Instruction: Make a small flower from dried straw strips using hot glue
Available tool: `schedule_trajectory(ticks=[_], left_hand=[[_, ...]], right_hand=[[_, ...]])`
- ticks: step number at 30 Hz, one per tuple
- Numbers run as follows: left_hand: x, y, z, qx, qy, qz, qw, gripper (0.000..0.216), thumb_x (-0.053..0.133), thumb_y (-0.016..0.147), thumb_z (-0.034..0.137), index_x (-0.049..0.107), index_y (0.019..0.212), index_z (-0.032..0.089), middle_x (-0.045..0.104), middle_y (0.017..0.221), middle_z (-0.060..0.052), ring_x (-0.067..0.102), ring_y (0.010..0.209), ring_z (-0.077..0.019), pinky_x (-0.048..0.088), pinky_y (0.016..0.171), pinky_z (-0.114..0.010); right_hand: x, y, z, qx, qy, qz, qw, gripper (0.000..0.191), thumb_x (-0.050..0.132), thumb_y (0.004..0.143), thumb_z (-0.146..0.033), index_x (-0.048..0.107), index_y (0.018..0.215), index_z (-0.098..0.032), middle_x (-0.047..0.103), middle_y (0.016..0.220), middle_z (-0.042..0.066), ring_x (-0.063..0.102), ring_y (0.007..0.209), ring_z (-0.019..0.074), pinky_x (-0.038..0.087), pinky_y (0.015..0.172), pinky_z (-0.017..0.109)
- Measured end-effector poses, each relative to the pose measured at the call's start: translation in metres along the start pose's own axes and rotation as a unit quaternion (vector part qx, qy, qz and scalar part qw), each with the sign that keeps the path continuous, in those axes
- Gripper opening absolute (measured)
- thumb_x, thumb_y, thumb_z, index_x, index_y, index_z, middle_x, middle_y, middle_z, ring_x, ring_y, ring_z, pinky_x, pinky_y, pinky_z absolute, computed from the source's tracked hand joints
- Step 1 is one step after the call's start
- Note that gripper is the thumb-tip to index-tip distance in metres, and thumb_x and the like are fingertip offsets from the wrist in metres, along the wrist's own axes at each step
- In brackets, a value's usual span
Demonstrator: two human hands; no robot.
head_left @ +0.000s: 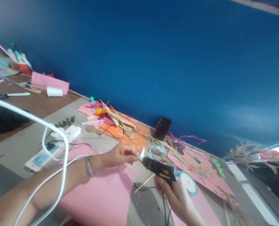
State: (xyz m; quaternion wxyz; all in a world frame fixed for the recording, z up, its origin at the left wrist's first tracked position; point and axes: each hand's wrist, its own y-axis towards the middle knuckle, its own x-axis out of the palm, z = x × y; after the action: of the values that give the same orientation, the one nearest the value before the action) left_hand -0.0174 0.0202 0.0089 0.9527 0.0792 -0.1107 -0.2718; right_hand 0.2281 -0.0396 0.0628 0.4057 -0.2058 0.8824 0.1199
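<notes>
At the left, a white cable [31,116] loops in front of the left forearm, with a power strip [38,159] behind it on the table [10,153]. The forearm reaches in from the lower left, a bracelet [89,167] at the wrist, over a pink sheet [106,197]. The left hand [120,155] has its fingers curled and its grip pinched, seemingly on a small pale piece [142,153], blurred at the fingertips. Just right of that pinch lies the tip of a glue gun [159,169]; whether tip and piece touch, I cannot tell. The gun's long axis slopes from this tip down to the right, so its nose points at the left hand, the nearer one to the piece. The right hand [174,193] has its grip wrapped around the gun's handle from below, its forearm rising from the lower right, beside a round teal-rimmed object [188,183].
</notes>
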Motion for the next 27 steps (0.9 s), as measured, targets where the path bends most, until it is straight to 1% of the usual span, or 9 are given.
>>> schedule_trajectory(ticks=[3,8,11,13,20,25,27], left_hand=[[0.0004,-0.0003,0.0011,0.004,0.0,-0.002,1.0,0.025,0.069,0.079,0.035,0.067,0.076,0.011,0.059,0.066,-0.002,0.055,0.061,-0.0099,0.044,0.058,-0.021],[0.0013,-0.0008,0.0016,-0.002,-0.004,-0.001,1.0,0.026,0.07,0.078,0.037,0.067,0.077,0.011,0.059,0.066,-0.002,0.055,0.06,-0.0099,0.044,0.058,-0.021],[0.0015,-0.0009,0.0014,-0.005,-0.008,-0.006,1.0,0.027,0.069,0.079,0.039,0.067,0.076,0.011,0.058,0.065,-0.001,0.055,0.06,-0.0101,0.044,0.058,-0.022],[0.0017,-0.0009,0.0017,-0.004,-0.011,-0.007,1.0,0.027,0.069,0.079,0.038,0.067,0.076,0.011,0.058,0.065,-0.001,0.054,0.061,-0.0101,0.044,0.058,-0.022],[0.0028,-0.0009,0.0041,-0.002,-0.009,-0.001,1.0,0.024,0.069,0.079,0.034,0.066,0.075,0.011,0.058,0.065,-0.001,0.054,0.06,-0.0095,0.043,0.058,-0.021],[0.0018,-0.0005,0.0026,0.003,-0.007,-0.002,1.0,0.022,0.068,0.08,0.033,0.066,0.076,0.011,0.058,0.069,-0.002,0.054,0.062,-0.0098,0.043,0.059,-0.021],[0.0015,-0.0003,0.0014,0.004,-0.009,-0.004,1.0,0.022,0.068,0.08,0.032,0.066,0.077,0.011,0.058,0.068,-0.002,0.054,0.062,-0.0096,0.043,0.059,-0.021]], right_hand=[[0.0,0.0004,-0.0003,0.006,-0.008,0.008,1.0,0.042,0.034,0.097,-0.043,0.047,0.064,-0.02,0.049,0.053,0.0,0.047,0.051,0.0148,0.034,0.05,0.026],[0.0001,0.0005,-0.0002,0.014,0.002,-0.009,1.0,0.041,0.035,0.096,-0.045,0.048,0.066,-0.02,0.049,0.054,0.0,0.047,0.051,0.0144,0.035,0.049,0.026],[0.0007,0.0005,0.0007,0.014,0.0,0.002,1.0,0.042,0.035,0.096,-0.045,0.048,0.065,-0.02,0.049,0.053,0.0,0.047,0.05,0.0146,0.035,0.048,0.026],[0.0011,0.0005,0.0012,0.011,-0.004,0.009,1.0,0.042,0.035,0.096,-0.045,0.048,0.065,-0.02,0.049,0.052,0.0,0.047,0.05,0.0145,0.035,0.048,0.026],[0.0017,0.0028,0.0008,0.0,-0.008,0.004,1.0,0.043,0.033,0.097,-0.043,0.047,0.063,-0.02,0.048,0.051,0.0,0.047,0.049,0.0143,0.034,0.047,0.026],[0.0042,0.0016,0.0012,0.0,-0.017,0.008,1.0,0.043,0.034,0.096,-0.042,0.047,0.062,-0.02,0.049,0.052,0.0,0.048,0.049,0.0145,0.034,0.047,0.026],[0.0067,0.0003,0.0051,0.006,-0.029,0.024,0.999,0.042,0.035,0.096,-0.042,0.047,0.062,-0.021,0.051,0.052,0.0,0.049,0.049,0.0152,0.035,0.048,0.026]])
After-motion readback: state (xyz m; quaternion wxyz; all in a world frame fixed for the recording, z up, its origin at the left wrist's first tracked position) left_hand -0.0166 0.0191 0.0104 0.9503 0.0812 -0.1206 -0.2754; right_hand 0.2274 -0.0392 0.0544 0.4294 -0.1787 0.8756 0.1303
